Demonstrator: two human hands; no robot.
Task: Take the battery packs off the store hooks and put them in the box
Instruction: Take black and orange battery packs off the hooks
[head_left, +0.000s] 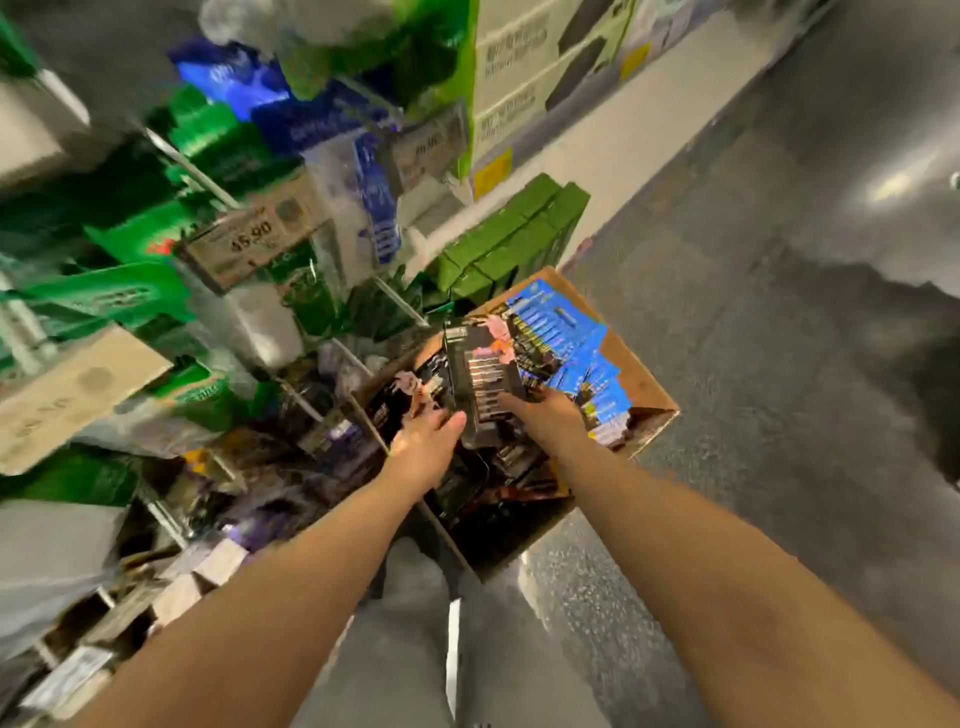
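Note:
A stack of black battery packs (480, 374) hangs over a cardboard box (636, 376) that stands on the floor. My left hand (428, 441) grips the stack's near left edge, and my right hand (545, 415) holds its near right side. The box holds several blue battery packs (563, 332) at its far side and dark packs (498, 478) nearer to me. More packs hang blurred on store hooks (400, 299) to the left.
Shelving with green and blue packaged goods and a price tag (249, 236) fills the left side. Green boxes (511, 241) stand just beyond the cardboard box. Grey floor (779, 364) stretches to the right. My grey trouser leg (400, 623) is below the arms.

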